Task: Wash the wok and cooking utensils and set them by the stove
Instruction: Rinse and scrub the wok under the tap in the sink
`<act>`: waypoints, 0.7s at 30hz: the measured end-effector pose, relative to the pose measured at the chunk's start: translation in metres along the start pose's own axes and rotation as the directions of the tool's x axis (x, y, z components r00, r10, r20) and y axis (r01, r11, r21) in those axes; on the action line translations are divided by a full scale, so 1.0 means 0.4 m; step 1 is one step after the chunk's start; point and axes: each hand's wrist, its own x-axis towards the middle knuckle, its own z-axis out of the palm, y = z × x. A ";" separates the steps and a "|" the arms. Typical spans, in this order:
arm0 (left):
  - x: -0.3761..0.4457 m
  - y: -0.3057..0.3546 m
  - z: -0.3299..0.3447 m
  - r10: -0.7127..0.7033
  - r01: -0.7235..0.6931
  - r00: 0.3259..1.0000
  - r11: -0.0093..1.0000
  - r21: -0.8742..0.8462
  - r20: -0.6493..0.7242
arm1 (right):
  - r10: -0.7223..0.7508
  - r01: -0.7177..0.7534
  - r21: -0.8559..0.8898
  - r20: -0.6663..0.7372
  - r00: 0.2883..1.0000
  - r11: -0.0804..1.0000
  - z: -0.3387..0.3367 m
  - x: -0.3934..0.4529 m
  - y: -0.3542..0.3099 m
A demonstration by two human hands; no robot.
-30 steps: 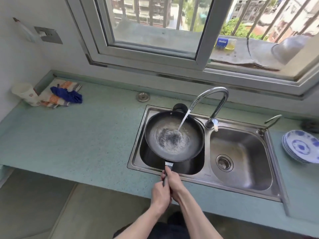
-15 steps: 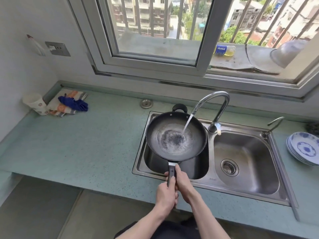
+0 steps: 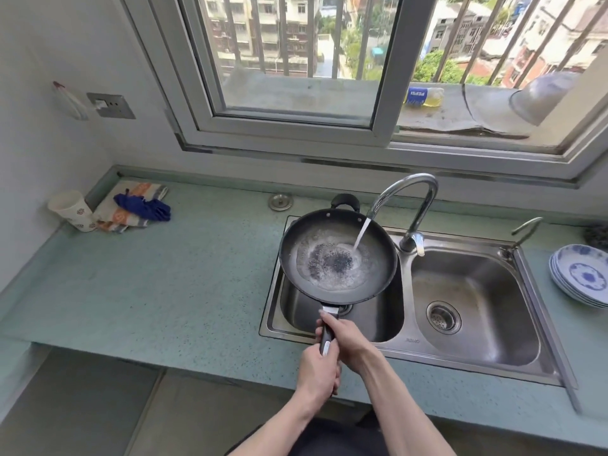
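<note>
A black wok (image 3: 339, 256) hangs level over the left basin of the steel double sink (image 3: 487, 360). Water runs from the curved tap (image 3: 411, 192) into the wok's right half and pools around a dark burnt patch in the middle. Both hands grip the wok's long handle at the sink's front edge. My right hand (image 3: 348, 337) holds it nearer the pan, and my left hand (image 3: 319, 370) holds its end. A small loop handle shows at the wok's far rim.
Blue-patterned plates (image 3: 582, 274) are stacked right of the sink. At the counter's far left lie a paper cup (image 3: 70, 210), a folded cloth (image 3: 131, 207) and a blue rag. A sink plug (image 3: 280, 201) lies behind the sink. The right basin holds only a drain strainer (image 3: 443, 316).
The wok has stayed under the running tap, with more water pooled in its bottom. My head has tipped up a little, so the scene sits lower in view.
</note>
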 end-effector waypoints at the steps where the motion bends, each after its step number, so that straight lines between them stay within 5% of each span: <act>1: -0.001 -0.003 -0.002 0.002 -0.002 1.000 1.000 0.005 0.001 | -0.013 0.013 -0.018 -0.003 1.000 1.000 -0.001 -0.003 0.005; 11: -0.012 -0.033 -0.018 0.096 -0.095 0.995 0.995 0.034 -0.031 | -0.101 0.070 0.300 0.092 0.991 0.951 0.020 -0.048 0.052; 21: -0.054 -0.018 -0.022 0.097 -0.096 0.995 0.994 0.050 -0.028 | -0.063 0.061 0.132 0.011 0.998 0.989 0.028 -0.074 0.065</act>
